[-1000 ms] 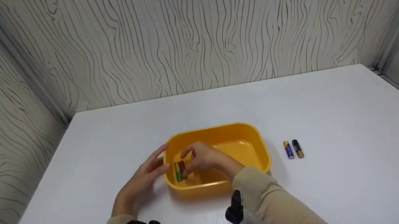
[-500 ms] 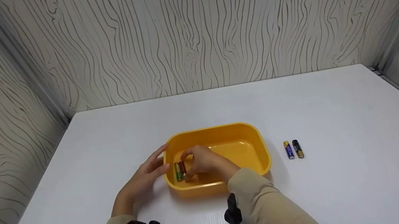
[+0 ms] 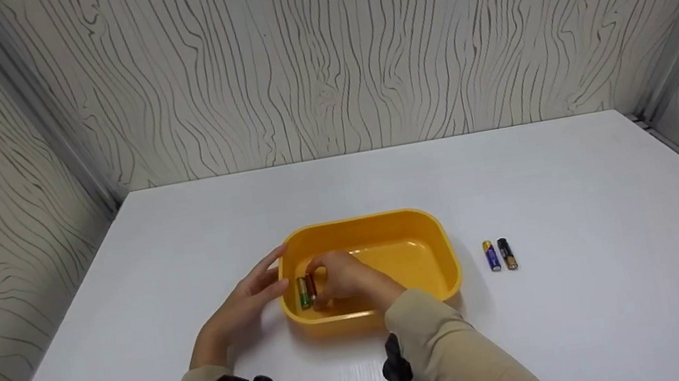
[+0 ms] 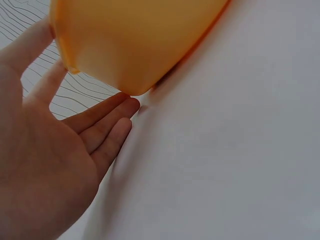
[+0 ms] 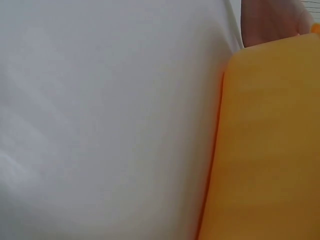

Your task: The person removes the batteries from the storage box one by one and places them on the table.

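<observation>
A yellow plastic bin (image 3: 367,314) stands on the white table. Inside it, at the left end, a green-and-gold battery (image 3: 303,292) and a dark red battery (image 3: 311,287) lie side by side. My right hand (image 3: 347,275) reaches over the near wall, thumb and index finger at the two ends of the red battery, pinching it. With spread, mostly straight fingers, my left hand (image 3: 245,306) touches the bin's left wall from outside. The left wrist view shows this hand (image 4: 55,135) against the wall; the right wrist view mostly shows the bin's outside (image 5: 265,140), not the right hand.
To the right of the bin, a blue-and-yellow battery (image 3: 492,256) and a black-and-gold battery (image 3: 507,254) lie side by side on the white table (image 3: 603,284). Wood-patterned panels (image 3: 316,49) rise behind the table and at its sides.
My right hand has shifted slightly down and toward me inside the bin, its thumb and index finger closing on the red battery's ends. The left hand has stayed in place.
</observation>
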